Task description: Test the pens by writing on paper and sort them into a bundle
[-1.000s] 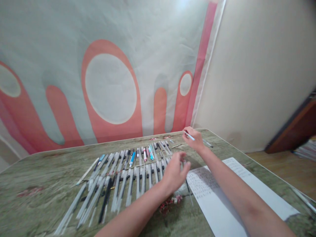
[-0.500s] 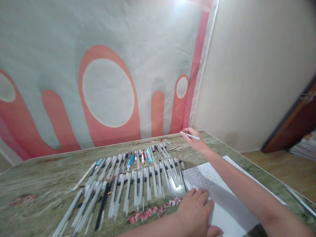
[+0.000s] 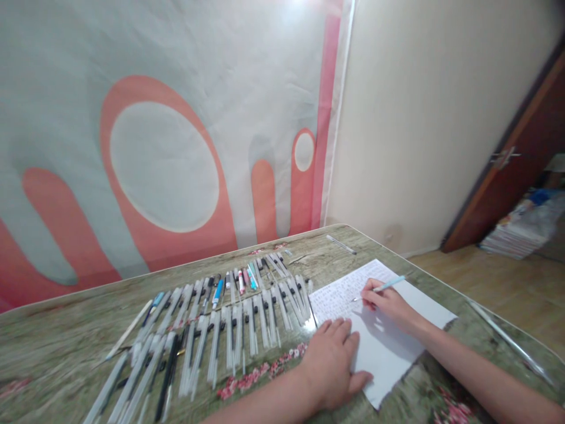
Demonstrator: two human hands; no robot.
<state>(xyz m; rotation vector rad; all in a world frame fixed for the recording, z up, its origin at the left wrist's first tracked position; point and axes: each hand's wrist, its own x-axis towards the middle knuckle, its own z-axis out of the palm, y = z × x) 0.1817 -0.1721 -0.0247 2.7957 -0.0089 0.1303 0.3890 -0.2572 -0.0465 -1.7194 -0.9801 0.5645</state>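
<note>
My right hand (image 3: 388,307) pinches a light blue pen (image 3: 392,282), its tip low over a white sheet of paper (image 3: 384,353). Whether the tip touches the sheet is too small to tell. Rows of handwriting cover the upper part of the paper, and the lower part is blank. My left hand (image 3: 332,360) lies flat along the sheet's left edge, fingers stretched out and thumb spread. Just left of it, two rows of pens (image 3: 238,335) are laid out, mostly clear-barrelled with black clips.
A single clear pen (image 3: 341,244) lies beyond the paper near the table's back edge. A long clear rod-like thing (image 3: 512,338) rests by the right edge. Within the back row is a blue marker (image 3: 218,294). A patterned wall hanging (image 3: 247,106) stands behind the table.
My right hand has come from the table's back edge down onto the paper, bringing the light blue pen. The clear pen now shows where that hand was. The view has turned right.
</note>
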